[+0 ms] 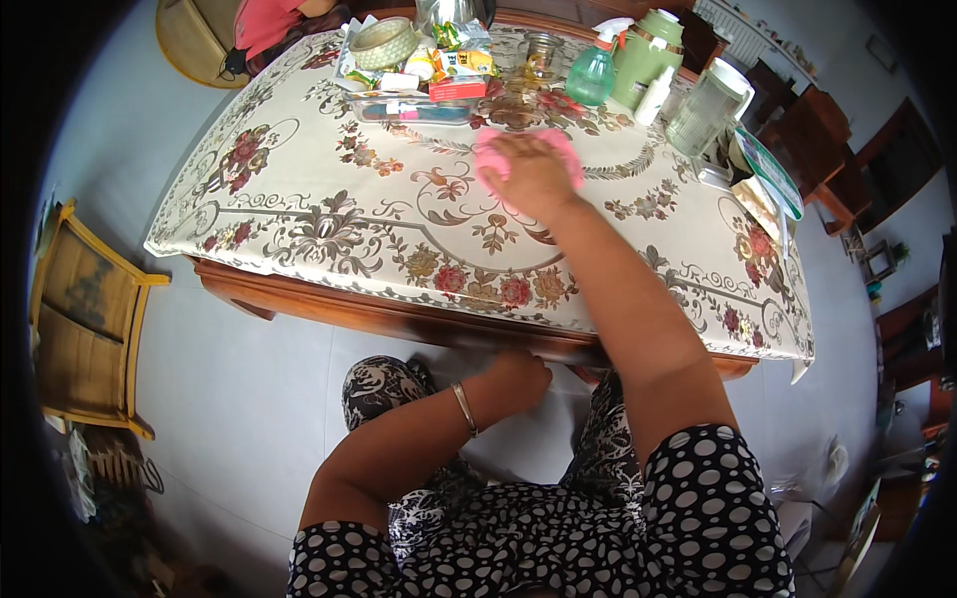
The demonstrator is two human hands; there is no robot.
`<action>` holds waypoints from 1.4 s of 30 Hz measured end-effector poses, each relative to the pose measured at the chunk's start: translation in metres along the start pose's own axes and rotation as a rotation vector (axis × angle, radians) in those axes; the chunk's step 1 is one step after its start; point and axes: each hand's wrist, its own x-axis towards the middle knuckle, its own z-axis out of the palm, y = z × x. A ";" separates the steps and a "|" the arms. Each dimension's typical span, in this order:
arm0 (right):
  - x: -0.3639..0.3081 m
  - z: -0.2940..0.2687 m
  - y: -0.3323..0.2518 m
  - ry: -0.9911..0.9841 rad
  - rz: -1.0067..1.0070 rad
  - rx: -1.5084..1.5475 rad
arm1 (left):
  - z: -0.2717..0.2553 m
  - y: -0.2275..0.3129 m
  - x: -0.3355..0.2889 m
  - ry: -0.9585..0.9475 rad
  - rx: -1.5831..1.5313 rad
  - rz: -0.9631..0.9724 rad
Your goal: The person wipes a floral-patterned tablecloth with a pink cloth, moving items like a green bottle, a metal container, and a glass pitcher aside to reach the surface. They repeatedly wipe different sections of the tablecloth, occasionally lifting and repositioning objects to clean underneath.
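My right hand (538,184) reaches far across the table and presses a pink cloth (571,151) onto the flowered tablecloth (349,224). The cloth bunches out around the fingers on both sides. My left hand (513,386), with a silver bangle at the wrist, hangs below the table's front edge, above my lap. Its fingers are curled into a loose fist, and nothing shows in it. Just beyond the right hand stand a green spray bottle (592,78) with a red and white head and a glass jar (539,58).
At the back left, a tray (414,108) holds snack packets, a roll of tape (383,43) and a red box (458,89). A green thermos (646,62), a white bottle (654,97) and a clear pitcher (706,110) stand back right. A wooden chair (90,319) is at left; another person (269,30) sits beyond.
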 end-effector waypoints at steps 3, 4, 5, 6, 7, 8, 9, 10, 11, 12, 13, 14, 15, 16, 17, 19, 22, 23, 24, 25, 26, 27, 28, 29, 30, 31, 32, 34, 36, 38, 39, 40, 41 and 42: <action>-0.027 -0.014 0.044 0.044 0.056 -0.018 | 0.010 -0.007 0.000 0.032 0.068 0.014; -0.041 -0.021 0.062 0.086 0.071 -0.013 | 0.014 -0.010 0.003 0.062 0.110 0.052; -0.055 -0.028 0.077 0.110 0.093 -0.014 | 0.020 -0.013 0.005 0.090 0.150 0.085; -0.070 -0.037 0.091 0.133 0.115 -0.018 | 0.032 -0.017 0.009 0.147 0.137 0.092; -0.087 -0.045 0.103 0.155 0.137 -0.020 | 0.049 -0.023 0.014 0.204 0.123 0.097; -0.107 -0.054 0.115 0.178 0.149 -0.026 | 0.047 -0.022 0.016 0.187 0.100 0.089; -0.125 -0.062 0.123 0.204 0.154 -0.025 | 0.046 -0.021 0.014 0.168 0.078 0.071; -0.147 -0.074 0.137 0.211 0.178 -0.056 | 0.019 -0.013 0.010 0.079 0.051 0.048; -0.168 -0.087 0.149 0.222 0.198 -0.084 | 0.001 -0.007 0.006 -0.008 0.028 0.020; -0.188 -0.097 0.159 0.212 0.249 -0.086 | -0.001 -0.007 0.003 0.005 0.020 0.027; -0.211 -0.108 0.171 0.201 0.302 -0.092 | -0.002 -0.007 0.000 0.018 0.011 0.038; -0.234 -0.120 0.185 0.220 0.355 -0.144 | -0.003 -0.006 0.000 0.034 0.002 0.054; -0.257 -0.131 0.200 0.238 0.406 -0.194 | -0.007 -0.004 0.000 0.022 0.000 0.056; -0.280 -0.143 0.214 0.212 0.483 -0.237 | -0.011 -0.001 -0.001 0.008 -0.003 0.056; -0.301 -0.155 0.229 0.186 0.560 -0.281 | -0.012 0.001 -0.002 -0.006 -0.006 0.057; -0.336 -0.176 0.256 0.012 0.784 -0.473 | -0.011 0.003 -0.001 0.011 0.003 0.079; -0.360 -0.189 0.277 -0.047 0.922 -0.462 | -0.010 0.005 -0.003 0.051 0.039 0.106; -0.355 -0.184 0.282 -0.075 0.974 -0.478 | -0.010 0.006 -0.005 0.066 0.055 0.114; -0.347 -0.179 0.283 -0.104 1.033 -0.493 | -0.011 0.009 -0.006 0.070 0.052 0.119; -0.336 -0.172 0.283 -0.133 1.087 -0.506 | -0.012 0.010 -0.007 0.075 0.049 0.120; -0.327 -0.163 0.279 -0.097 1.063 -0.477 | -0.014 0.011 -0.009 0.081 0.047 0.120; -0.311 -0.158 0.274 -0.129 1.045 -0.426 | -0.015 0.012 -0.009 0.074 0.051 0.129; -0.294 -0.152 0.261 -0.108 0.981 -0.405 | -0.017 0.015 -0.008 0.066 0.055 0.138; -0.276 -0.147 0.245 -0.088 0.916 -0.384 | -0.018 0.018 -0.008 0.057 0.057 0.147; -0.254 -0.139 0.227 -0.088 0.845 -0.365 | -0.018 0.020 -0.009 0.041 0.059 0.142; -0.234 -0.132 0.213 -0.086 0.777 -0.351 | -0.019 0.022 -0.009 0.027 0.061 0.141; -0.218 -0.120 0.206 -0.057 0.705 -0.335 | -0.021 0.024 -0.008 0.015 0.063 0.143; -0.183 -0.097 0.190 -0.024 0.594 -0.324 | -0.029 0.027 -0.010 0.013 0.036 0.144; -0.150 -0.081 0.182 0.002 0.523 -0.332 | -0.030 0.026 -0.010 0.033 0.037 0.151; -0.125 -0.060 0.186 0.030 0.461 -0.328 | -0.026 0.027 -0.013 0.065 0.063 0.159; -0.111 -0.050 0.187 0.027 0.448 -0.318 | -0.022 0.026 -0.016 0.093 0.069 0.180; -0.097 -0.044 0.187 0.024 0.436 -0.313 | -0.018 0.024 -0.018 0.123 0.075 0.203; -0.087 -0.038 0.186 0.022 0.426 -0.308 | -0.015 0.023 -0.020 0.153 0.082 0.228; -0.074 -0.032 0.178 -0.007 0.447 -0.304 | -0.014 0.022 -0.020 0.137 0.069 0.208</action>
